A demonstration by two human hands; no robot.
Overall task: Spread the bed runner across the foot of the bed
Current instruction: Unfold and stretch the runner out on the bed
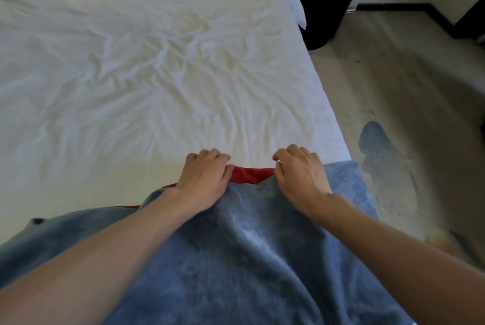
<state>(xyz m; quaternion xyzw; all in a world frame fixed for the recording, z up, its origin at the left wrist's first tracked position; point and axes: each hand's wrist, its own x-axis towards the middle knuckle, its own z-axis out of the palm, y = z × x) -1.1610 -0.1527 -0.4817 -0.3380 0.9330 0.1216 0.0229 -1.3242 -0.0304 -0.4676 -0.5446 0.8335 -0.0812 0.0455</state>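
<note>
Fuzzy blue runner [249, 246] — creased white sheet [144, 75]

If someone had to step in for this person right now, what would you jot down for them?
Left hand: shut on the runner's far edge.
Right hand: shut on the same edge, close beside the left.
Runner, blue with red underside: bunched at the bed's near right corner, draped toward the person.
Sheet: white, wrinkled, uncovered.
Done: edge gripped.
Left: pull the runner out across the foot and smooth it flat.
</note>
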